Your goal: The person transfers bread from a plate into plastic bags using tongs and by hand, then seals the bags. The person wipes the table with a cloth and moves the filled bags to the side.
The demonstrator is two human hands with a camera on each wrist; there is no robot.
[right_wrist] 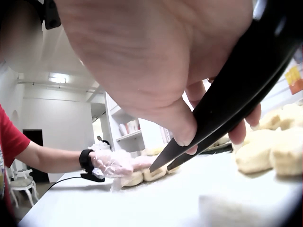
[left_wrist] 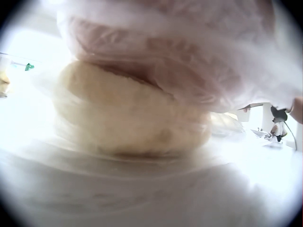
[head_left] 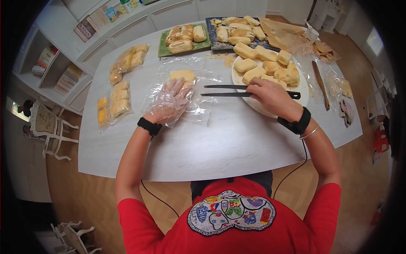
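My left hand [head_left: 172, 96], in a clear plastic glove, lies with fingers extended over pale bread rolls [head_left: 182, 75] on a clear plastic bag [head_left: 198, 115]. The left wrist view shows the gloved palm against the top of one roll [left_wrist: 132, 113]; the fingertips are hidden there. My right hand [head_left: 272, 98] grips black tongs [head_left: 224, 87] above the edge of a white plate [head_left: 235, 80]. The tongs' tips point left towards the bagged rolls, a little apart and with nothing between them. Several rolls [head_left: 266, 53] are piled on the plate.
Bagged rolls [head_left: 120, 99] lie at the table's left. Behind stand a green tray [head_left: 162, 51] and a dark blue tray [head_left: 211, 37], both bearing rolls. On the right are brown paper [head_left: 275, 31], a long brown stick [head_left: 320, 84] and crumpled plastic bags.
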